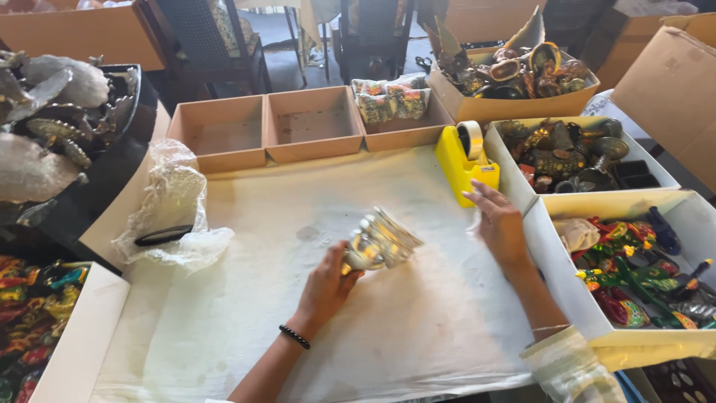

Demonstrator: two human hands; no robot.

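Near the middle of the frame, the left hand [326, 287] holds a shiny silver ornament [379, 242] just above the white cloth on the bench [283, 313]. Its fingers are closed around the lower end of the ornament. The ornament looks hard, thin and smooth, so it may slip or bend; I think it is light, and the thick lower end is the safest place to grip. The right hand [501, 224] lies open and flat on the cloth, holding nothing, just below the yellow tape holder [464, 166]. Empty brown trays [265, 130] sit at the top middle. White boxes with bright painted toys [634, 261] fill the right side. A crumpled plastic bag [173, 205] rests at the left.
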